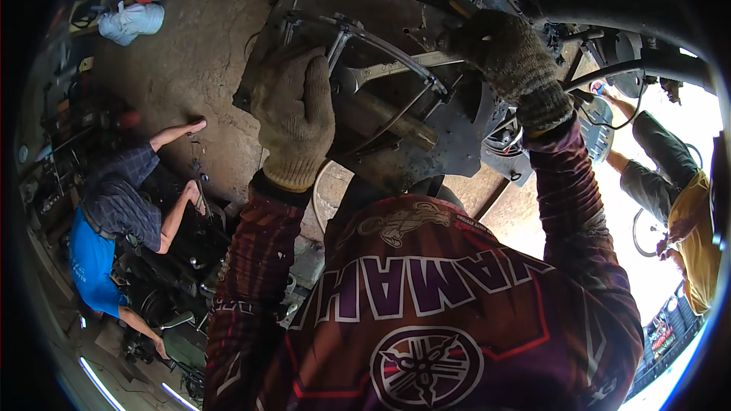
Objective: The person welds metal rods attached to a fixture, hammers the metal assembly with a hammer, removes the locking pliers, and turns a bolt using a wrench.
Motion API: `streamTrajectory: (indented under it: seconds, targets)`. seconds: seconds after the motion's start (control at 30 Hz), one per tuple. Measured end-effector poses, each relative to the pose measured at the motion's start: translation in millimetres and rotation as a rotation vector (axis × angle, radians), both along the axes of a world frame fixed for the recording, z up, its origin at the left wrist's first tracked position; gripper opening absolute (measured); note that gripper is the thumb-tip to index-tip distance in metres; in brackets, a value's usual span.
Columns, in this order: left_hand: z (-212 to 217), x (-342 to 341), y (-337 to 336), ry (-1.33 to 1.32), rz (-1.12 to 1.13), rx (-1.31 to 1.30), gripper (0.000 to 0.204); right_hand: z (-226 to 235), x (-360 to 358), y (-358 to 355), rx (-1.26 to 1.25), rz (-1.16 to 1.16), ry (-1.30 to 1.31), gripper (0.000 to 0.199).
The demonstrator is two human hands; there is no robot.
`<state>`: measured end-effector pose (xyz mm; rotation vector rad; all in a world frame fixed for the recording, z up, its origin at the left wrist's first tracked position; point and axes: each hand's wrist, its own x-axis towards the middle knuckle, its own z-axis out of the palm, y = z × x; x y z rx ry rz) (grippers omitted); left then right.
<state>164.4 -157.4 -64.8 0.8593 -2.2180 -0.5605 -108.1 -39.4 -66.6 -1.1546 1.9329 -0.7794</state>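
Both my hands wear dirty knit work gloves. My left hand [295, 110] is closed around a curved metal bar [396, 53] on the underside of a dark, greasy machine frame [365, 7]. My right hand [506, 57] grips the far end of a silver open-ended wrench [384, 71], whose jaw end lies near my left hand. A brass-coloured tube [388, 122] runs below the wrench. My dark red printed sleeves and shirt fill the lower part of the view.
A person in a blue shirt and checked shorts [114, 213] lies on the concrete floor at the left beside dark engine parts [183, 259]. Another person in a yellow shirt [689, 221] crouches at the right. A white bag [131, 21] and tools lie far left.
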Motion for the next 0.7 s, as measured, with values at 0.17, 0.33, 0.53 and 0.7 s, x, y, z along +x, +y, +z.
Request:
streamTrajectory:
  seconds: [0.17,0.33,0.53,0.7]
  targets:
    - [-3,2,-5,-0.040,-0.075,-0.099,0.014,5,-5,-48,0.074,0.095,0.228,0.048]
    - [-5,5,-3,-0.084,-0.041,-0.117,0.014,-12,-10,-94,-0.021,0.164,0.256,0.049]
    - [-8,0,-8,-0.040,-0.080,-0.129,0.015,-11,-21,-117,-0.076,0.152,0.212,0.050]
    - [-4,0,-5,-0.057,-0.059,-0.136,0.016,-2,-25,-106,-0.112,0.088,0.109,0.050]
